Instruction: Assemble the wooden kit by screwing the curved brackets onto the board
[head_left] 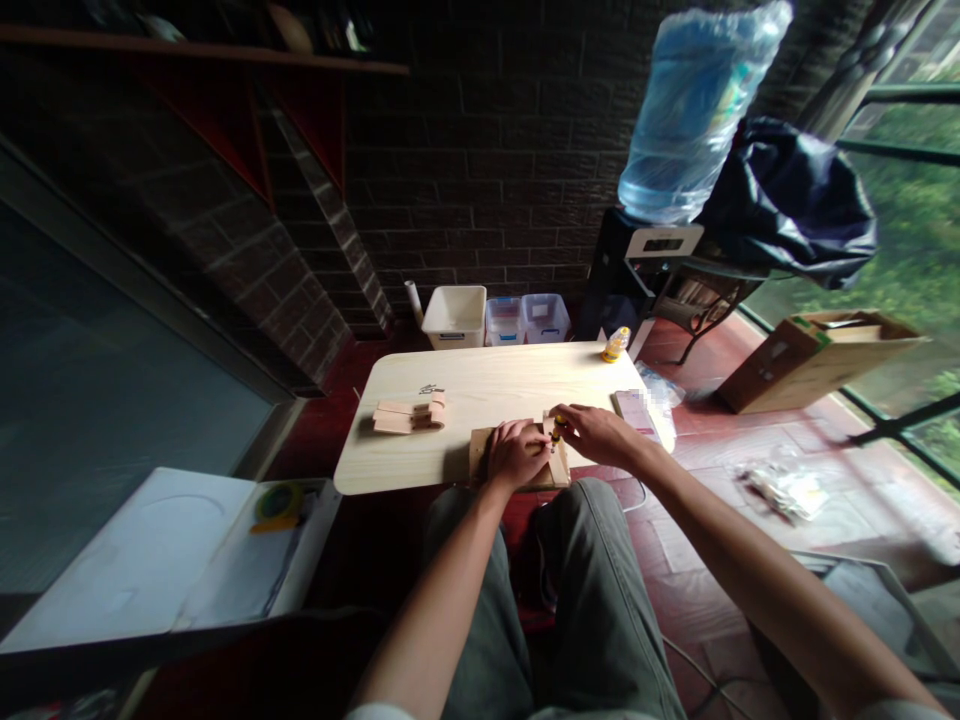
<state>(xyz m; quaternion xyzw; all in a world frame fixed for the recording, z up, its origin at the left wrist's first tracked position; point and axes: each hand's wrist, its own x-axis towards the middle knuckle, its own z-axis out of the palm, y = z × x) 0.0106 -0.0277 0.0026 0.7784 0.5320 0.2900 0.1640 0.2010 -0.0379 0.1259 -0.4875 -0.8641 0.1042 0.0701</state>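
A light wooden piece lies at the near edge of the pale table. My left hand rests on it, its fingers pressed together near the screwdriver's tip; what they pinch is too small to make out. My right hand is closed round a small yellow and black screwdriver, which points down at the wood. Several shaped wooden pieces lie on the left of the table, with small dark screws behind them.
A yellow-capped bottle stands at the table's back right, with a flat box nearer. Behind the table are plastic bins and a water dispenser. A cardboard box sits right, an open white case left.
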